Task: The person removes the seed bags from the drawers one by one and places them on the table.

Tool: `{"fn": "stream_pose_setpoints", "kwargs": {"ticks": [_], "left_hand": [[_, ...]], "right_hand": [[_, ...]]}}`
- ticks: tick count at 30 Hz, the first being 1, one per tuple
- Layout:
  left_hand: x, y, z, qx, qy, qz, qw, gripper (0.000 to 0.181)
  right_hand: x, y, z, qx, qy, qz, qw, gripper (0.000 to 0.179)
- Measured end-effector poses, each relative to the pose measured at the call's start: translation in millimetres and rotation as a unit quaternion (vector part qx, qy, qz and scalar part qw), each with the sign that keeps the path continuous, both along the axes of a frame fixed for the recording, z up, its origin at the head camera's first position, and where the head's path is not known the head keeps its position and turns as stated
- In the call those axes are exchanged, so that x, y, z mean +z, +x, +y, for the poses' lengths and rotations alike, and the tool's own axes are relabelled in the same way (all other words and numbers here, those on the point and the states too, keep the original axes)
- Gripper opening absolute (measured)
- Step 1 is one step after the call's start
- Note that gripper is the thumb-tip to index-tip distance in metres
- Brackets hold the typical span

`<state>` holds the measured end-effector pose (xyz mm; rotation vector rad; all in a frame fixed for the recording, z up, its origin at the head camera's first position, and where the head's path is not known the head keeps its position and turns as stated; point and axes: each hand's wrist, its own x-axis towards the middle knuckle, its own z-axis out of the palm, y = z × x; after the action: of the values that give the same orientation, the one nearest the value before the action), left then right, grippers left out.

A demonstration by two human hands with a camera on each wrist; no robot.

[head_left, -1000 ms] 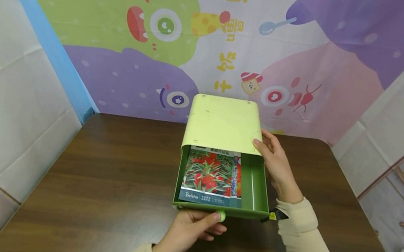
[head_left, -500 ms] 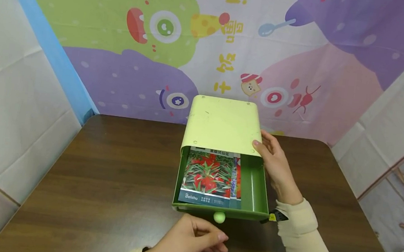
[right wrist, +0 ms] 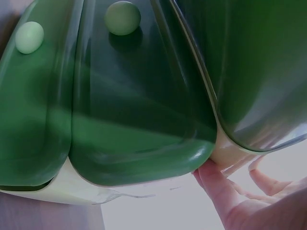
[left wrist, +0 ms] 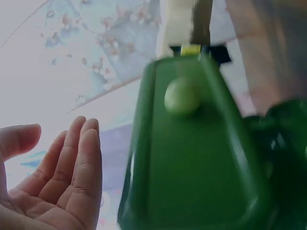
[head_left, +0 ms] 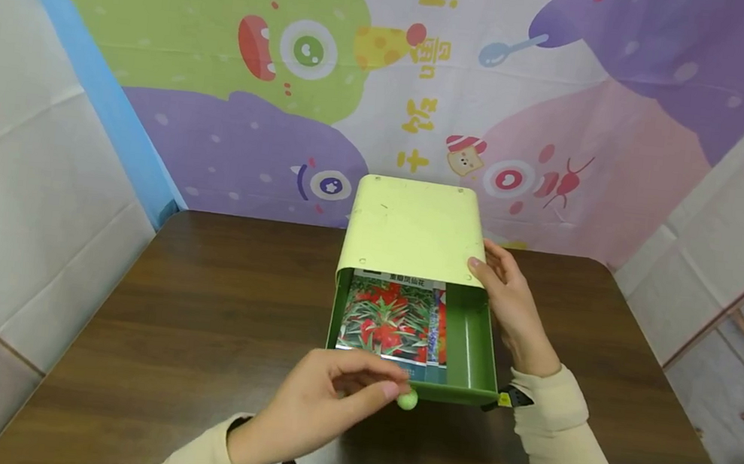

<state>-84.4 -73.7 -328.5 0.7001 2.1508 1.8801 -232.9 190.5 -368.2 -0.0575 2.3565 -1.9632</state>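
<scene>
Left grip (head_left: 316,404) near drawer front edge (head_left: 457,395)

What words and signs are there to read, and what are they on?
"干饭" and "!", sideways in yellow on the cloth backdrop; the character between is unclear.
"凤仙花", near the top of the red-flower packet in the green drawer; characters before it are unclear.
Too small to read: print low on the packet, partly hidden by the left hand.
Too blurred: any marks on the yellow wrist tag.
</scene>
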Motion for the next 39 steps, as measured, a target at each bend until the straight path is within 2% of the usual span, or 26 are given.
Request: {"fn": "stream_pose_setpoints", "kwargs": {"ticks": [5,10,13,16,22,27,31,39], "left_hand": [[17.6,-16.9,-4.8,0.036,-0.056,0.038,0.9971,0.021],[28.4,-34.6,-8.2,0.046,-0.09,0.056,0.9933,0.027],[30.2,-45.3,-9.0,0.046,-0.136,0.063,0.9876,0.035],[29.0,-55.5,-9.0,0.028,-0.2,0.071,0.9768,0.047],[26.1,-69.0,-5.4,-0.005,-0.304,0.09,0.9485,0.065],[22.9,-76.1,-1.6,-0.026,-0.371,0.08,0.9249,0.073],[18.2,-80.2,0.6,-0.039,-0.394,0.068,0.9156,0.076],[14.3,-84.7,6.5,-0.051,-0.421,0.061,0.9036,0.08]], "right_hand": [[-0.7,0.2,0.1,0.0,0.003,-0.001,1.0,0.07],[-0.2,0.4,-0.7,0.001,-0.007,-0.003,1.0,0.07],[0.5,0.6,-0.7,0.003,-0.008,-0.003,1.0,0.07],[-0.2,0.1,-0.5,0.002,-0.004,-0.004,1.0,0.07],[-0.2,-0.3,-0.9,-0.001,-0.005,-0.004,1.0,0.07],[0.4,0.5,-1.0,0.002,-0.005,-0.003,1.0,0.07],[-0.8,0.7,-0.7,0.004,-0.005,-0.001,1.0,0.071],[-4.1,-1.2,0.7,0.005,-0.002,0.001,1.0,0.073]]}}
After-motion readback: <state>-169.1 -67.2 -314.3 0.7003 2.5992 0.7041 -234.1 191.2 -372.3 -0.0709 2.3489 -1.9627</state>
